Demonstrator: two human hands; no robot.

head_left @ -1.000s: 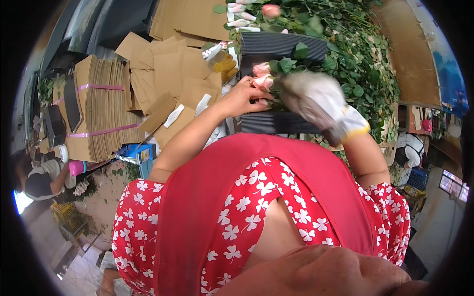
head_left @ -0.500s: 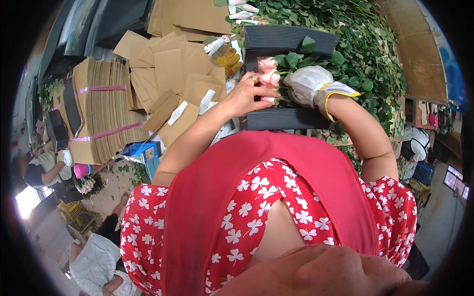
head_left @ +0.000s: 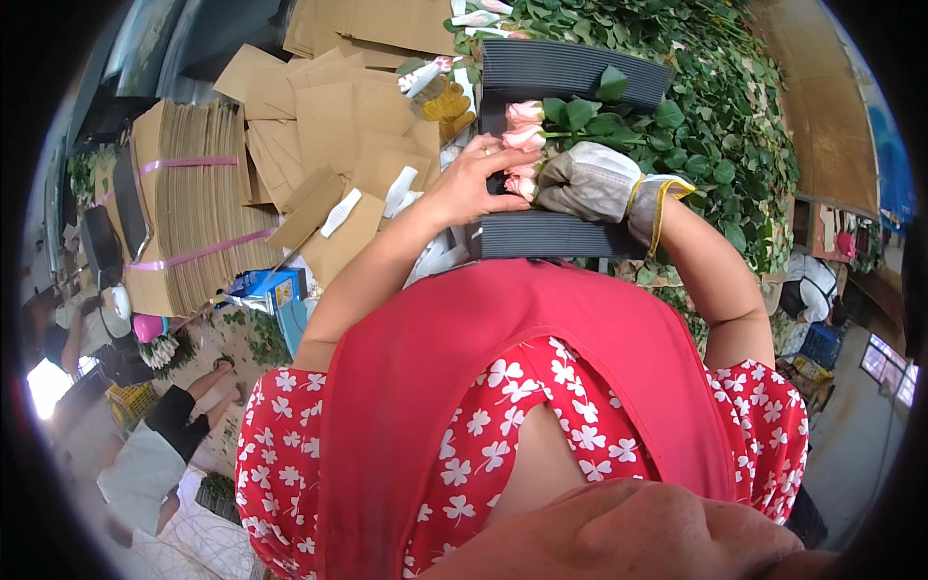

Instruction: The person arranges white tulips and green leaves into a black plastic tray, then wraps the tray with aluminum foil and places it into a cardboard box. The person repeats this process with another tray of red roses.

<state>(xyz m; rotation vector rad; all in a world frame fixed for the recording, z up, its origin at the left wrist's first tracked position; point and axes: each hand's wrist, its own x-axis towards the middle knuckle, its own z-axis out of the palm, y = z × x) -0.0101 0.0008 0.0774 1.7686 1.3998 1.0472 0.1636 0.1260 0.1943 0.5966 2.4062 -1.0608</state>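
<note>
Pale pink roses (head_left: 525,114) lie side by side between two black ridged walls, heads to the left and leafy stems to the right. My bare left hand (head_left: 474,181), with a ring on one finger, curls its thumb and fingers round the lower rose heads (head_left: 520,186). My right hand (head_left: 592,182), in a grey-white glove with yellow trim, closes on the stem just behind those heads; its fingertips are partly hidden. The near ridged wall (head_left: 551,234) runs beneath the right hand, and the far ridged wall (head_left: 575,72) stands beyond the flowers.
Loose cardboard sheets (head_left: 324,116) and a strapped cardboard stack (head_left: 188,184) lie to the left. A yellow glove (head_left: 447,108) and white-wrapped rose heads (head_left: 422,75) sit beside the far wall. Leafy stems (head_left: 715,126) spread to the right. Other people are in the background.
My right hand has moved slightly nearer and left, down onto the lower roses, uncovering more of the upper stems and leaves. My left hand stays at the rose heads.
</note>
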